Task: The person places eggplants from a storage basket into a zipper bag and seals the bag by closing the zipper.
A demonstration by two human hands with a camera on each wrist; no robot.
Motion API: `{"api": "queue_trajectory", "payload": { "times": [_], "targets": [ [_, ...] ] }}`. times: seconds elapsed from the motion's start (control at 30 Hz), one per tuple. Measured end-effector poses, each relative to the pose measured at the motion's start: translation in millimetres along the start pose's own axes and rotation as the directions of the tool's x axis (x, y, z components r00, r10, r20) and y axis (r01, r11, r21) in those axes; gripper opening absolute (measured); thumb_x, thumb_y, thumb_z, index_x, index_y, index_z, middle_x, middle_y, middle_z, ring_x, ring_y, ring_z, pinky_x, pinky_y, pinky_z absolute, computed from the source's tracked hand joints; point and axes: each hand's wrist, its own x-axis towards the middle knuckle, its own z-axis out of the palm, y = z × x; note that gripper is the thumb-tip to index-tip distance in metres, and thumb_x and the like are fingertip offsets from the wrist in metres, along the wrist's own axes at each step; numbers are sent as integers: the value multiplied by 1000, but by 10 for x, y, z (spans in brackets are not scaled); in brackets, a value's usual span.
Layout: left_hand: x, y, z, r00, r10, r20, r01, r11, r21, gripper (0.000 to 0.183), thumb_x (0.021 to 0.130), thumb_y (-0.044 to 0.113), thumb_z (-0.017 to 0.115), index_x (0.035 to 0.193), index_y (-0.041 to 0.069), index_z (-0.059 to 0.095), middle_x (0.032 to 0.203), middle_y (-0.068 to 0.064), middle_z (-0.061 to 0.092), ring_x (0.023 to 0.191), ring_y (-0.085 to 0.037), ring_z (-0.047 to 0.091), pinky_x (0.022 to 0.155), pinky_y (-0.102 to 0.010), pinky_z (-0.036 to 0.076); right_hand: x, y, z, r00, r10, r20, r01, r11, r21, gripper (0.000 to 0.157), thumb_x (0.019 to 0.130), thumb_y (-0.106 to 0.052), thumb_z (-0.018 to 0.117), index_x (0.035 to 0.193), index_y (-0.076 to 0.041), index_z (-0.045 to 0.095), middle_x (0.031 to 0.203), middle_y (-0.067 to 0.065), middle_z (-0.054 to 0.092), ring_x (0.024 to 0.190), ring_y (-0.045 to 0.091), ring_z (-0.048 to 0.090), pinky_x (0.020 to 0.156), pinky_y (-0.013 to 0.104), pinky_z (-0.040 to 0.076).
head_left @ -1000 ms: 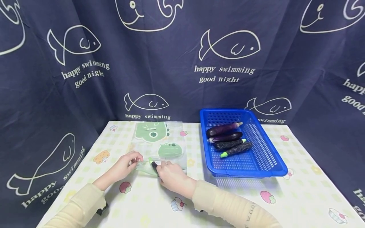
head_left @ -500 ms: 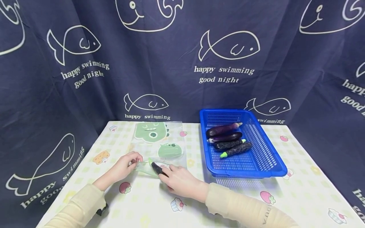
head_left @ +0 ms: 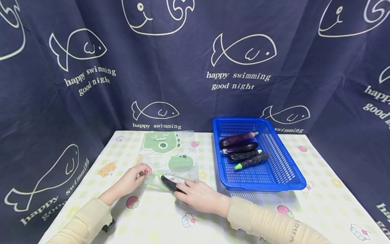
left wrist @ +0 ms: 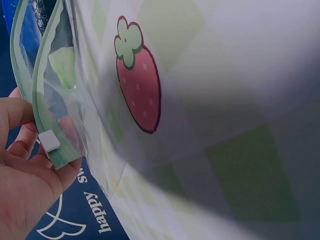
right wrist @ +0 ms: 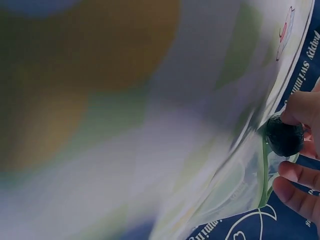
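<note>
A clear zip bag (head_left: pixel 181 162) with green dinosaur prints lies on the table, its mouth facing the person. My left hand (head_left: pixel 137 174) pinches the mouth's left corner by the white slider (left wrist: pixel 49 141). A dark, wrinkled-skinned eggplant (head_left: pixel 168 183) reaches into the mouth, its green stem end (left wrist: pixel 62 66) showing through the plastic. My right hand (head_left: pixel 199 196) holds the eggplant's outer end, thumb on one side. In the right wrist view the eggplant's round black end (right wrist: pixel 284 136) shows between thumb and fingers, with the bag's green edge (right wrist: pixel 265 172) alongside.
To the right stands a blue perforated basket (head_left: pixel 265 186) with several eggplants (head_left: pixel 240 147) lying in its left half. A patterned tablecloth (head_left: pixel 158 217) covers the table. Behind it hangs a dark blue curtain (head_left: pixel 195 101) with white fish drawings.
My right hand has slid right along the eggplant toward its outer end, so more of its dark body shows. My left hand has kept its place at the bag's corner.
</note>
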Motion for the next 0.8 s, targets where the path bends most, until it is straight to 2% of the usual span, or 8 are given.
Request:
{"api": "queue_trajectory", "payload": {
  "times": [0.33,0.8],
  "targets": [
    [-13,1,1,999,35,-15,-35,999,-5,29,75,-14,54,89,12,57,77,-1,53,69,-7,48,60,-21,43,21,-29,20,1000,-20,13,20,1000,0,27,81,-32,58,104,-19,53,106,-4,50,77,11,46,55,22,41],
    [-11,-16,-5,999,29,-13,-29,1000,-12,30,74,-15,53,89,11,57,78,-1,53,70,-7,47,61,-21,42,168,-69,-16,999,-6,32,7,999,-31,26,81,-33,57,102,-18,54,102,-5,49,78,12,45,58,21,42]
  ]
}}
